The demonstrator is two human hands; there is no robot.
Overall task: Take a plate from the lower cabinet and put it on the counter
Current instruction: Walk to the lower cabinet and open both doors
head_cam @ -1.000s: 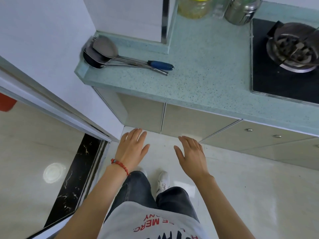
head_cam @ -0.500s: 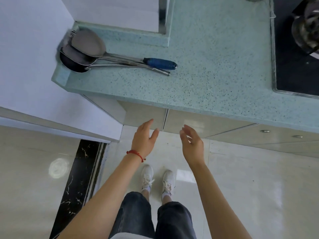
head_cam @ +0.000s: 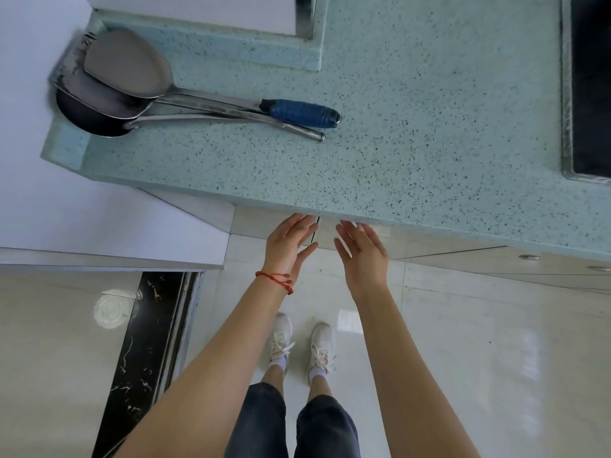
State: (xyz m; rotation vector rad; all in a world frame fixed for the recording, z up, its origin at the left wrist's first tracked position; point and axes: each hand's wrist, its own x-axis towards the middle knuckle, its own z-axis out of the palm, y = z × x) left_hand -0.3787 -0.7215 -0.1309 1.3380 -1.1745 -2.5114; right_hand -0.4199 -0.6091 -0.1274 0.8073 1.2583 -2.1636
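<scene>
Both hands reach under the speckled pale-green stone desk (head_cam: 413,127) edge toward the closed beige lower cabinet doors (head_cam: 330,238): left hand (head_cam: 287,246) and right hand (head_cam: 362,256), each grip spread, empty. No plate shows.

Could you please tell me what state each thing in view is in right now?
Left hand: open, empty, reaching under the counter edge.
Right hand: open, empty, beside the left.
Cabinet doors: closed; the seam sits between the hands.
Counter: no plate on it.
Ladles: lying stacked at the counter's left end.
Stove: flame state not visible.
</scene>
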